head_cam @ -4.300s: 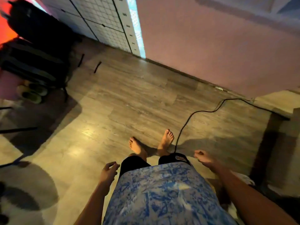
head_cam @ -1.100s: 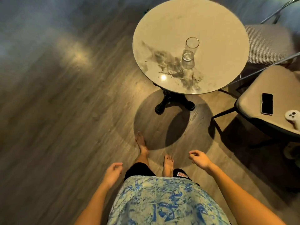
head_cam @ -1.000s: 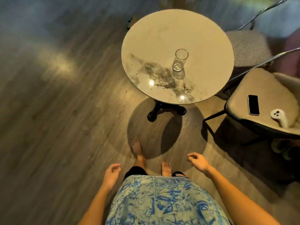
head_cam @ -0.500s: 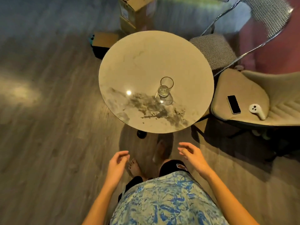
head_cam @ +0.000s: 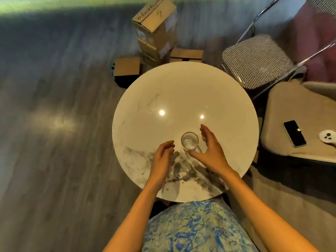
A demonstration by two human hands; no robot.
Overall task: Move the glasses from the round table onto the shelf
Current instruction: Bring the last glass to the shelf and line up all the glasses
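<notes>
Neither hand is gripping anything. Right hand (head_cam: 209, 151) is cupped wide around the clear round drinking glass (head_cam: 189, 142). Its fingers curve past the right side with a gap showing, and the thumb sits low on the near side; I cannot tell if it touches. Left hand (head_cam: 162, 157) is loosely curled and empty, just left of the glass and apart from it. The glass stands upright on the round pale marble-look table (head_cam: 163, 91), a little toward my edge from centre.

Risks, as I judge them:
- If the thumb arrives before the fingers, the smooth glass may slide on the polished top or tip away from me.
- Whether there is liquid at the bottom is unclear. If there is, a tilt spills it.
- The left hand is close enough to clip the rim.
- The shelf is not in view, so the carry means turning with furniture near.

Surface: glossy, with two lamp reflections and dark grey veining near my edge.

Room:
- Grey wood-plank floor (head_cam: 54, 160).
- Brown cardboard boxes (head_cam: 156, 28) beyond the table.
- Houndstooth chrome-framed chair (head_cam: 256, 60) at the far right.
- Beige padded seat (head_cam: 283, 106) beside it, with a black phone (head_cam: 294, 133) and a white controller (head_cam: 328, 138) on it.
</notes>
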